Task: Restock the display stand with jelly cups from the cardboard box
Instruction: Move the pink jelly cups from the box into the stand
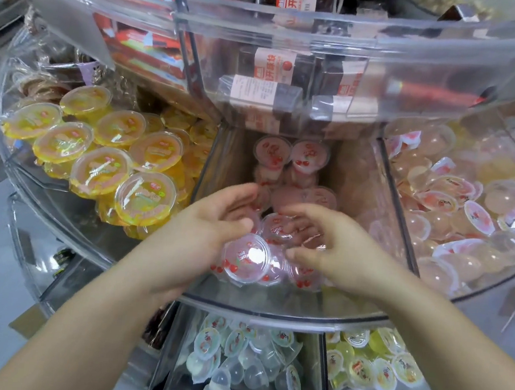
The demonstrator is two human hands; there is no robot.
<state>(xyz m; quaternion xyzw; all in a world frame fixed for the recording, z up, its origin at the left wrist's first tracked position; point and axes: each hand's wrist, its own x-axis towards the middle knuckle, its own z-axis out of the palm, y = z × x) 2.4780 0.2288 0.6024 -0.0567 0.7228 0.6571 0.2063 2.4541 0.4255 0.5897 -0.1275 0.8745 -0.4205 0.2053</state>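
Cherry jelly cups (248, 254) in middle-tier centre compartment of display stand (269, 310) | our left hand (212, 222) loosely cupping nearest cup, right hand (325, 237) half-open above pile | light, slick, foil-lidded: we'd grip by rim.

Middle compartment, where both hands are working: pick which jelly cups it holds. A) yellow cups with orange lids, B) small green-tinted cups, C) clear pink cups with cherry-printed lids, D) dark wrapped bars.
C: the left hand and right hand sit over the pink cherry-lidded cups in the middle compartment; the yellow cups fill the compartment to its left.
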